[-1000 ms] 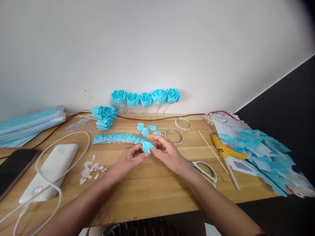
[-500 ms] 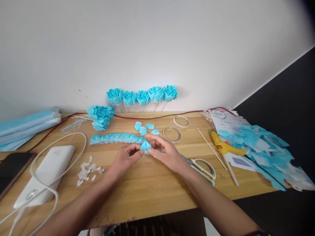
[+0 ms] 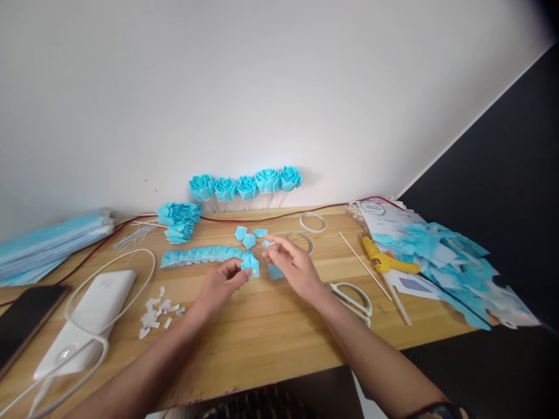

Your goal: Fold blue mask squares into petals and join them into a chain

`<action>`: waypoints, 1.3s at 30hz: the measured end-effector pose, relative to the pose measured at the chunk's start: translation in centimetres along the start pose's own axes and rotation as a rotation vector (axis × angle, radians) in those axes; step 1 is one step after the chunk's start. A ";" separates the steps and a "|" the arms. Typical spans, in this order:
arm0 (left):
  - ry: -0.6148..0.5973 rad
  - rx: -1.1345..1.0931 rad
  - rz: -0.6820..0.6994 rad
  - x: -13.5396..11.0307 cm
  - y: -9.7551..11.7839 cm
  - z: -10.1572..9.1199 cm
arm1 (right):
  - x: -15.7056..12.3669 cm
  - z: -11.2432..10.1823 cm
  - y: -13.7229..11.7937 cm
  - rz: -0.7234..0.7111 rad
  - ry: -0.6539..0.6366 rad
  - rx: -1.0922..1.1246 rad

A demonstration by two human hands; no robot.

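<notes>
Over wooden tabletop (image 3: 244, 343), pinches folded blue paper petal (image 3: 251, 264) in left hand (image 3: 220, 284) alone; no longer grips it with right hand (image 3: 299, 272), now loosely spread, apparently done creasing.

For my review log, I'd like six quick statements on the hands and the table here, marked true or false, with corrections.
1. The left hand pinches a blue paper. True.
2. The right hand grips the scissors. False: the scissors lie on the table.
3. The glue gun is yellow. True.
4. The phone lies right of the power bank. False: it lies left of it.
5. Five flowers stand in a row by the wall. True.
6. The white scraps lie right of both hands. False: they lie left of both.
</notes>
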State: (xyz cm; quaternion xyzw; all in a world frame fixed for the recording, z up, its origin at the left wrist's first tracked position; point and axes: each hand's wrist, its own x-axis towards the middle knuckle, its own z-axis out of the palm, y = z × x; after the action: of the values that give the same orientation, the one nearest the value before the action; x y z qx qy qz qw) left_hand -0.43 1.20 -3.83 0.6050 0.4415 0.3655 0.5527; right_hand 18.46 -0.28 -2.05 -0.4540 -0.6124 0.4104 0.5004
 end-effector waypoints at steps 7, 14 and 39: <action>0.038 0.075 -0.022 -0.1 -0.3 -0.5 | -2.6 -6.3 -2.3 -0.005 0.150 -0.320; 0.004 0.068 -0.001 -0.6 -0.4 -0.5 | -7.4 -8.6 0.4 -0.035 -0.071 -0.983; -0.059 0.088 -0.081 -1.1 0.5 0.2 | -7.1 -8.0 3.0 0.223 0.260 -0.660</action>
State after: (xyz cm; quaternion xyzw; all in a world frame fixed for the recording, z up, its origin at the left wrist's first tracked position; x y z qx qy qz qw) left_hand -0.53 0.04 -3.34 0.6209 0.4649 0.3050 0.5526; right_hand 27.42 -6.00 -5.30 -0.7032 -0.5899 0.1819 0.3527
